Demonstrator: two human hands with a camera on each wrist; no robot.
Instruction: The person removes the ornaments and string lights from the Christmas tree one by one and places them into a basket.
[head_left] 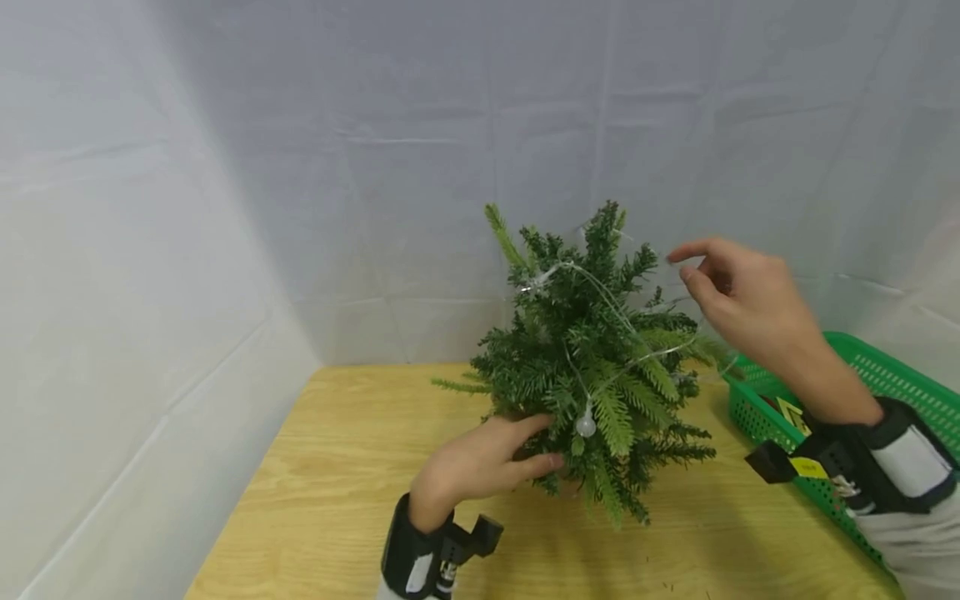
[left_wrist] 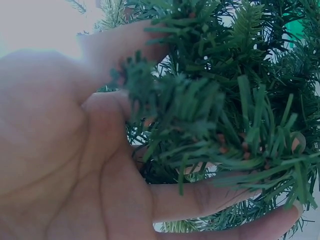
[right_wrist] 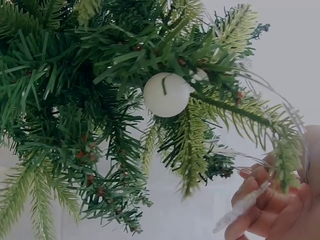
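A small artificial Christmas tree [head_left: 570,350] stands upright on the wooden table, with a clear-wired string of lights [head_left: 660,352] looped over its branches. One round bulb [head_left: 586,423] hangs low at the front, and a white bulb [right_wrist: 166,95] shows close up in the right wrist view. My left hand [head_left: 487,458] reaches into the lower left branches, its fairly straight fingers [left_wrist: 200,197] among the needles. On the tree's right, my right hand [head_left: 750,292] holds the light wire with curled fingers. A clear tapered piece [right_wrist: 242,206] lies against those fingers in the right wrist view.
A green plastic basket [head_left: 892,371] sits on the table's right side, under my right forearm, with some small items [head_left: 791,414] inside. White sheeting [head_left: 420,167] hangs behind and at the sides of the table [head_left: 337,467].
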